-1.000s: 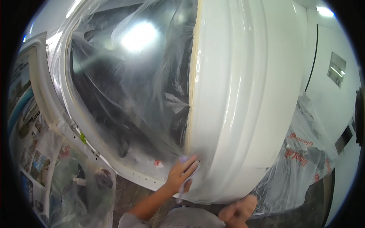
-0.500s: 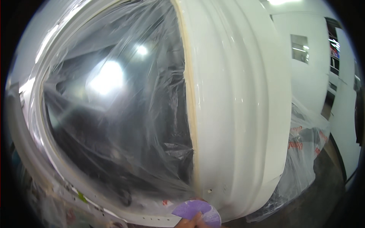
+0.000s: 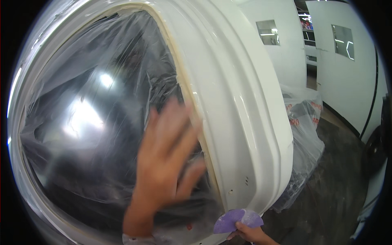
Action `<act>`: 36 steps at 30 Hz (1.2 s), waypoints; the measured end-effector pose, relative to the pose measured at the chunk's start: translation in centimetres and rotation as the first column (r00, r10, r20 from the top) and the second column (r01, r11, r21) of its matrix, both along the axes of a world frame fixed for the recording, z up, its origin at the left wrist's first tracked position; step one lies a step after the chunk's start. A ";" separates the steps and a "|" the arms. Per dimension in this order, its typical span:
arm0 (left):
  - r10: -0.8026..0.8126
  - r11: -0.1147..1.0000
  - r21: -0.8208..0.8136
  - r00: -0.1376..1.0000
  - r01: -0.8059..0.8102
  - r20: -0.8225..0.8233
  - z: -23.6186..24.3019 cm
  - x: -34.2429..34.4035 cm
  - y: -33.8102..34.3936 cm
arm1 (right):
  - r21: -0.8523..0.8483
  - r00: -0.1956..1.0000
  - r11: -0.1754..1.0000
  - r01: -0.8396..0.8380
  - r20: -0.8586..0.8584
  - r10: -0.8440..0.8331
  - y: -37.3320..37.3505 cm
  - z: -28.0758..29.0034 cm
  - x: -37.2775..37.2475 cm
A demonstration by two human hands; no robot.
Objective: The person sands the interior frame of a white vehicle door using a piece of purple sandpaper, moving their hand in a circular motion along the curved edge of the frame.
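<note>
My left hand [image 3: 167, 157] is raised in front of the plastic-covered window, somewhat blurred, with its fingers spread and nothing in them. Its fingertips are over the beige masking tape [image 3: 182, 87] that edges the window; whether they touch is unclear. Clear plastic film [image 3: 102, 163] covers the dark window opening, wrinkled and reflecting bright lights. Low down, my right hand [image 3: 250, 233] pinches a purple sanding disc [image 3: 232, 220], folded to a half-round and dusted white, with the thumb on top. The disc is by the lower corner of the glossy white vehicle body panel [image 3: 220, 102].
The white panel has raised ridges and a small hole near its lower end. Behind it, more plastic sheeting with red print [image 3: 302, 130] hangs to the dark floor [image 3: 326, 175]. White doors with small windows [image 3: 343, 43] stand at the right, a gap between them.
My left hand has come into view and risen over the window. The right hand with the sanding disc appears farther right, and the view has shifted, showing more of the doors.
</note>
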State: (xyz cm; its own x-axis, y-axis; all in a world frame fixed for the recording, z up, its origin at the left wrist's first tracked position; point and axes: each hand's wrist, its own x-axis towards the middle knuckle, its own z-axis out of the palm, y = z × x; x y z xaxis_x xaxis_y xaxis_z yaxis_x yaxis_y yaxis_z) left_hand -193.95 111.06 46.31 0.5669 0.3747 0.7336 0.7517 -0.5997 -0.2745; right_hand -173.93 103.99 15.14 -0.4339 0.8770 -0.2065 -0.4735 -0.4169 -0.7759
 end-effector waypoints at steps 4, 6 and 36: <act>0.182 0.906 0.406 0.975 -0.117 -0.124 7.4 1.8 6.0 | -0.058 0.926 0.987 -0.153 -0.357 0.123 -1.8 -3.0 -1.6; 0.365 0.860 0.459 0.898 -0.223 -0.247 7.4 2.0 8.6 | -0.080 0.938 0.988 -0.130 -0.332 0.097 -1.6 -1.6 -1.3; 0.064 0.857 0.510 0.997 -0.071 0.030 18.2 0.8 18.3 | 0.960 0.498 -0.234 0.156 -0.281 -0.821 14.7 22.2 -9.3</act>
